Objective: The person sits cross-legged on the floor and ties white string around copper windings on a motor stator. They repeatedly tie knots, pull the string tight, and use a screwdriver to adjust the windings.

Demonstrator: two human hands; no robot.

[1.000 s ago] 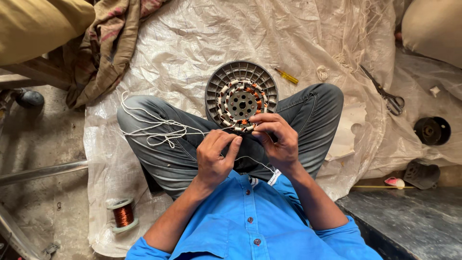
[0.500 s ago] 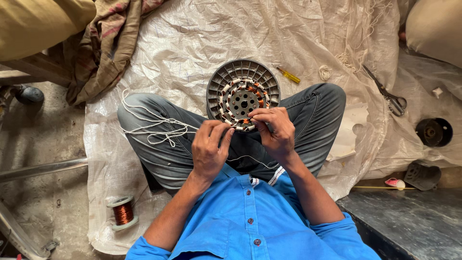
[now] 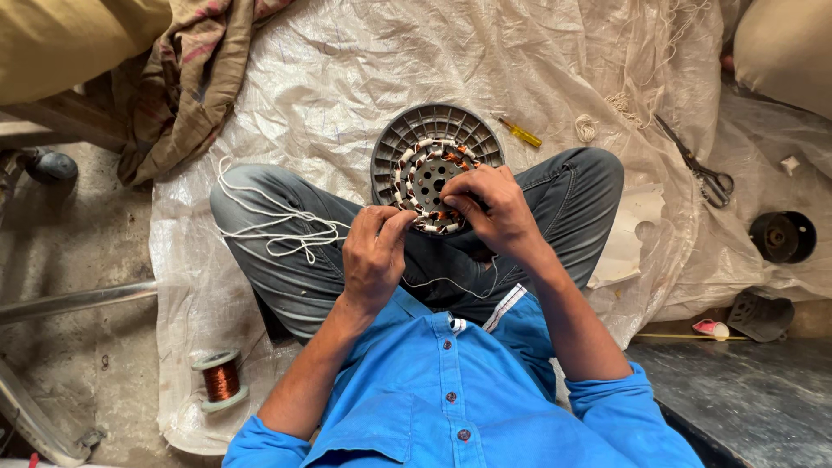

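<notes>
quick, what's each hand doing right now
Left hand: fingers pinched shut on the white string.
Right hand: fingers curled onto the motor stator, pressing its windings.

Soft, even daylight, fairly bright; no hard-edged shadows. White plastic sheet (image 3: 347,78) is brightest area, w/ mild sheen on its creases, near washed out at top right. Floor (image 3: 78,251) at left is dimmer, greyer. Soft shadow under legs and betw. the two hands. Dark slab (image 3: 745,407) at bottom right shows dull reflected light. Focus sharp at centre: copper windings in the round motor part (image 3: 425,143) read clearly. Wide-angle lens: edges bend and stretch, corners slightly softer. No motion blur seen.
</notes>
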